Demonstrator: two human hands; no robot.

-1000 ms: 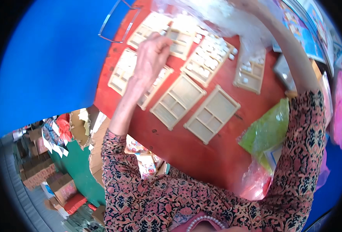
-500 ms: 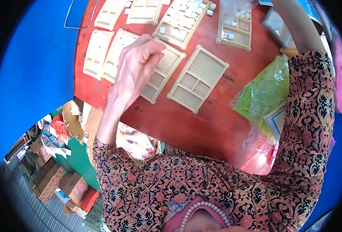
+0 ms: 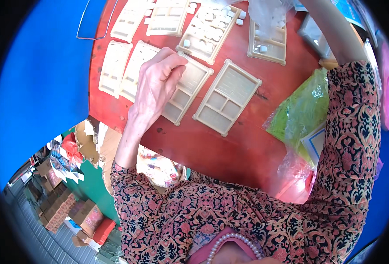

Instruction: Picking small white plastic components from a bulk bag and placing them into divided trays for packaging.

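My left hand (image 3: 159, 79) is closed in a pinch above a cream compartment tray (image 3: 179, 99), partly hiding it. What its fingers hold, if anything, I cannot make out. Beside it on the right lies another cream tray (image 3: 227, 97), its compartments bare. Beyond them, a tray (image 3: 210, 55) carries many small white blocks (image 3: 210, 31). My right forearm (image 3: 335, 33) reaches past the upper right edge, so the right hand is out of the picture. Near that side, a clear plastic bag (image 3: 267, 15) hangs over a tray (image 3: 267, 55) with a few white blocks.
More cream trays (image 3: 114, 70) stand at the left of the red table (image 3: 203, 154). A green-filled plastic package (image 3: 302, 99) lies by my right sleeve. A thin metal wire frame (image 3: 91, 37) is at the upper left. Cardboard boxes (image 3: 87, 215) sit on the floor below left.
The whole view has shifted slightly, so the table and trays appear lower. My left hand stays pinched over the same tray. The clear bag now covers more of the right tray.
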